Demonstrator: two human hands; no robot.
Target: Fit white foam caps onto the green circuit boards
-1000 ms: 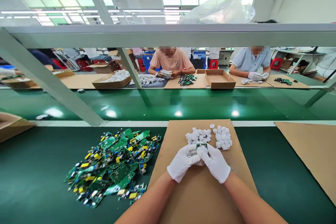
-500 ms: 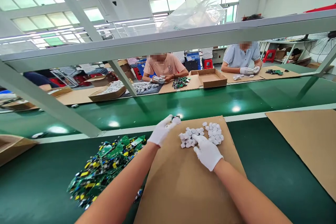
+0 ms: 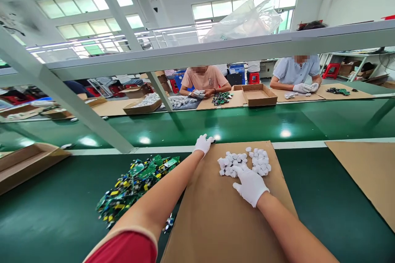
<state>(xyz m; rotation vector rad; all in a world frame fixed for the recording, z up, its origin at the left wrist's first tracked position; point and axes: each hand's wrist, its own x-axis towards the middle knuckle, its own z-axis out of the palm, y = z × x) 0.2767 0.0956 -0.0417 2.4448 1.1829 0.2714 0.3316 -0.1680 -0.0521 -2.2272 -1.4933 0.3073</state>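
My left hand (image 3: 203,144), in a white glove, is stretched out to the far left corner of the brown cardboard sheet (image 3: 222,222), beside the white strip. Its fingertips pinch a small white part with a dark bit (image 3: 211,139). My right hand (image 3: 250,185), also gloved, lies palm down on the sheet. Its fingers reach into the near edge of a pile of small white round caps (image 3: 259,162); whether it grips one is hidden. A heap of green circuit boards (image 3: 135,181) lies on the green surface left of the sheet.
A glossy green conveyor belt (image 3: 234,125) runs across beyond the sheet, with a slanted grey frame strut (image 3: 77,107) at left. A second cardboard sheet (image 3: 367,172) lies right, an open box (image 3: 27,164) left. Two people (image 3: 205,80) (image 3: 296,72) work at the far side.
My hands were together over the sheet holding a part. The left hand then carried it forward to the sheet's far corner, while the right hand dropped onto the pile of caps.
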